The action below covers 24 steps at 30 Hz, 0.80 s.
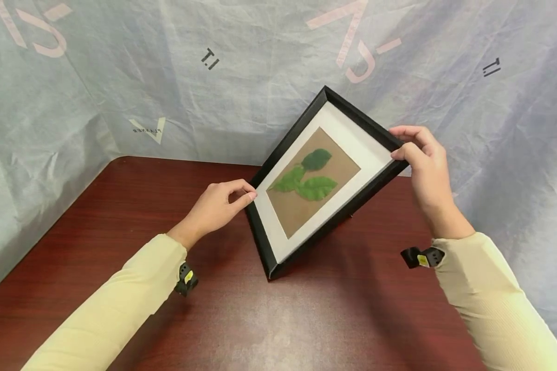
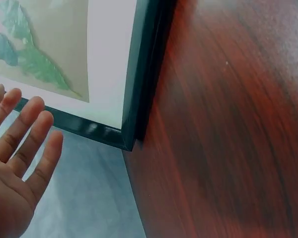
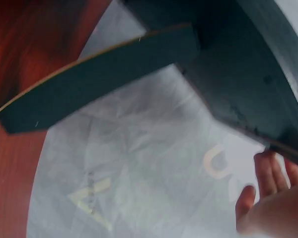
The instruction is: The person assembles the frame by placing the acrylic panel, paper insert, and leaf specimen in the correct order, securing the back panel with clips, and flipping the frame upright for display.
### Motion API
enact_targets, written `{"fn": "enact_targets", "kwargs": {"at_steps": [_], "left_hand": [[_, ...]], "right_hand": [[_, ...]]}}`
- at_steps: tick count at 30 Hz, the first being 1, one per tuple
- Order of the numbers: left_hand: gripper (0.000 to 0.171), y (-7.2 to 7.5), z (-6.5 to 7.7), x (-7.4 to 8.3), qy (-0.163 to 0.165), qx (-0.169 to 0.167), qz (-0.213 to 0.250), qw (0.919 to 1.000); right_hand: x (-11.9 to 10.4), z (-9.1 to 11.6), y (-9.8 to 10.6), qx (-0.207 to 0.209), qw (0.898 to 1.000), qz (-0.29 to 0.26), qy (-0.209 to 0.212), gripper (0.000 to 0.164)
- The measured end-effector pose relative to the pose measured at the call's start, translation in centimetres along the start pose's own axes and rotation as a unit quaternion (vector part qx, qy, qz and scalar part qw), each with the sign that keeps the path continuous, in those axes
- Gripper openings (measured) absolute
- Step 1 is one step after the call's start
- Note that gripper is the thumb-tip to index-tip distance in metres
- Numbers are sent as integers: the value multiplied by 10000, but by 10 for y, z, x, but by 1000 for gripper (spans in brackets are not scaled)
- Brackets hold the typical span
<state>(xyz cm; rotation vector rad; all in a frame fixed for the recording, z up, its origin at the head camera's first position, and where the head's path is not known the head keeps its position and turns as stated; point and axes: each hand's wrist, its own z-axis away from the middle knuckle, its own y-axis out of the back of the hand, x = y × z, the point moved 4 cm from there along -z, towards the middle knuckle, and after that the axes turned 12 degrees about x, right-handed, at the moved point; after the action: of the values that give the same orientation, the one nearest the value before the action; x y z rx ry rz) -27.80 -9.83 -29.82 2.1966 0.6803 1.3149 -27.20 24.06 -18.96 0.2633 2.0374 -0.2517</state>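
A black picture frame (image 1: 376, 193) with a white mat and green leaves (image 1: 317, 188) on a brown backing stands tilted, its lower corner at the tabletop. My left hand (image 1: 218, 206) pinches its left edge between thumb and index finger; the other fingers (image 2: 49, 158) are spread loosely beside the rim. At the upper right corner, my right hand (image 1: 427, 165) grips the frame with the thumb in front and fingers behind. The right wrist view shows the dark back (image 3: 228, 64) of the frame and a support leg (image 3: 99, 82) swung out from it.
The reddish-brown wooden table (image 1: 278, 330) extends below and around the frame. Grey-white printed cloth (image 1: 241, 67) hangs along the table's back and sides, close behind the frame. Each wrist carries a small black strapped device (image 1: 422, 257).
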Motion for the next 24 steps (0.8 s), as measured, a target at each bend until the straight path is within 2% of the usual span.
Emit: {"fn": "enact_targets", "kwargs": {"at_steps": [3, 7, 9, 12, 13, 15, 18, 20, 22, 24], "left_hand": [[18, 0, -1, -5, 271, 43, -179, 9995], [23, -2, -4, -12, 673, 92, -315, 9972], [27, -5, -7, -17, 892, 110, -287, 9955], [33, -12, -11, -24, 1202, 130, -136, 9926], [35, -14, -13, -26, 1288, 103, -66, 9916], [40, -20, -17, -30, 1425, 35, 54, 9898], [46, -27, -21, -33, 1671, -170, 264, 9854], [49, -31, -24, -35, 1823, -340, 343, 9820], [52, -35, -26, -36, 1967, -536, 384, 9782], [53, -38, -28, -36, 2036, -736, 368, 9756]], "right_hand": [[5, -8, 3, -256, 9977, -559, -269, 39], [11, -4, 6, -567, 9928, -948, -469, 26], [17, 0, 8, -686, 9949, -508, -536, 25], [28, 7, 12, -962, 9907, 669, -687, 35], [31, 9, 14, -1117, 9837, 1178, -773, 42], [37, 13, 18, -1532, 9631, 2032, -876, 55], [42, 21, 21, -2120, 9307, 2850, -878, 56], [44, 27, 21, -2518, 9103, 3185, -807, 46], [46, 32, 19, -2817, 8953, 3373, -731, 35], [48, 37, 16, -3035, 8895, 3337, -724, 30]]}}
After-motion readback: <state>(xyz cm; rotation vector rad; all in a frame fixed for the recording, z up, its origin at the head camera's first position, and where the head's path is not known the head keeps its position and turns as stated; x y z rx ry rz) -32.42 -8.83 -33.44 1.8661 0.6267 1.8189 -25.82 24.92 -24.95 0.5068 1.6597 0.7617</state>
